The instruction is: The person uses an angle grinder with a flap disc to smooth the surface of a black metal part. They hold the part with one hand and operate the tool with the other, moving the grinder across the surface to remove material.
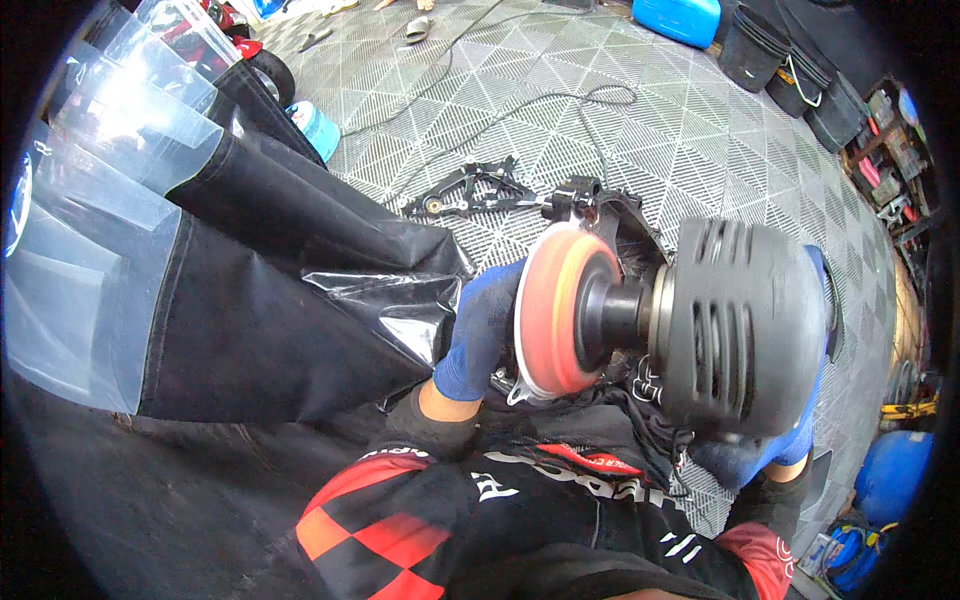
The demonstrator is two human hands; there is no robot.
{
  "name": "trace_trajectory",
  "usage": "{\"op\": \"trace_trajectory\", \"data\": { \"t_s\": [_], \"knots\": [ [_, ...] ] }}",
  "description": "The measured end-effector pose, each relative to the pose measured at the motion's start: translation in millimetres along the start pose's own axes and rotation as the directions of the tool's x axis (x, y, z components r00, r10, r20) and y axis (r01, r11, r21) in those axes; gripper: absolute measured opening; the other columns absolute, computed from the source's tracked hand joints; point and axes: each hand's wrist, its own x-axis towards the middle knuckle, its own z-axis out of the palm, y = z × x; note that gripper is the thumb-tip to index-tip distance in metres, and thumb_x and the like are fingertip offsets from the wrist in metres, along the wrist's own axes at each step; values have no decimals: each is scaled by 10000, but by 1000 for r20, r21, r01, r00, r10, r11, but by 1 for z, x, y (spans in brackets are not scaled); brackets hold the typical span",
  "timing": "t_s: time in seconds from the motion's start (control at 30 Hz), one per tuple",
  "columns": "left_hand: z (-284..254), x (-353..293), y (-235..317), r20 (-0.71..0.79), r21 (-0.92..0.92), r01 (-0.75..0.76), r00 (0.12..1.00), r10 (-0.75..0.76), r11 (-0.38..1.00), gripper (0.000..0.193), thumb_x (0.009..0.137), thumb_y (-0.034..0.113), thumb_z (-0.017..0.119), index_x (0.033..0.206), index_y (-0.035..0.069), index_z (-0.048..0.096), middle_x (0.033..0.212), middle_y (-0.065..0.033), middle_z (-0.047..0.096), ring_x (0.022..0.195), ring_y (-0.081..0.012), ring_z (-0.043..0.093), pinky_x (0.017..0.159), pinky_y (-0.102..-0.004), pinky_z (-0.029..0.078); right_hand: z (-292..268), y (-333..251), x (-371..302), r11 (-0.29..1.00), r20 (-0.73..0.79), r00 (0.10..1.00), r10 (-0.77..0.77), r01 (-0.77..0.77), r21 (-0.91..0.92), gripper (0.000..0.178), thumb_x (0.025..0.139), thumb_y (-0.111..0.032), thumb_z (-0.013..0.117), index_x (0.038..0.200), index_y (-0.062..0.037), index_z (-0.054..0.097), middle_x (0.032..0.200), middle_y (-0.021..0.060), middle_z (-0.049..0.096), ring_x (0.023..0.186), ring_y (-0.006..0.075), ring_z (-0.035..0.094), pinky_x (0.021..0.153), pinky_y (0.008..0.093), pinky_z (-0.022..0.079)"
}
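A black power polisher [745,330] is held up close before me, its round orange foam pad [555,312] facing left. My right hand [745,455], in a blue glove, is shut on the polisher from behind and below; the tool's body hides most of its fingers. My left hand [475,325], gloved in blue too, is at the far left side of the pad, its fingers hidden behind it. A thin white edge [527,390] with a small tab shows along the pad's rim; I cannot tell what it belongs to.
Beyond the polisher, black openwork metal parts [465,192] lie on the grey tiled floor [500,90]. A black sheet with clear plastic panels [80,290] spreads at left. Cables [540,100] cross the floor. Black buckets [752,50] and a blue container [675,20] stand far right.
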Motion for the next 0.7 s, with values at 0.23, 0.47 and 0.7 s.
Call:
{"op": "trace_trajectory", "data": {
  "t_s": [0.23,0.47,0.7],
  "knots": [
    [2,5,8,57,-138,15,998,-7,990,248,893,143,650,1086,-12,669,914,-95,719,773,-167,677,683,-310,539,-3,-7,-15,998,91,995,41,-37,-44,1348,298,-501,1012,1383,-6,382,1352,175,497,1225,288,529,1063,443,395],
    [5,3,0,11,-158,64,998,-63,985,253,937,143,599,1137,3,666,931,-75,720,787,-150,667,694,-304,541,-5,4,-5,1000,11,1000,-3,3,-15,1344,301,-499,1012,1381,-6,384,1352,173,498,1224,286,529,1064,441,394],
    [1,1,0,-68,-42,-30,997,28,999,328,865,153,682,1155,0,671,907,-125,724,795,-212,697,723,-349,549,1,5,-13,1000,23,1000,-5,6,-20,1339,303,-498,1012,1380,-6,385,1352,172,498,1224,285,528,1064,439,392]
  ]
}}
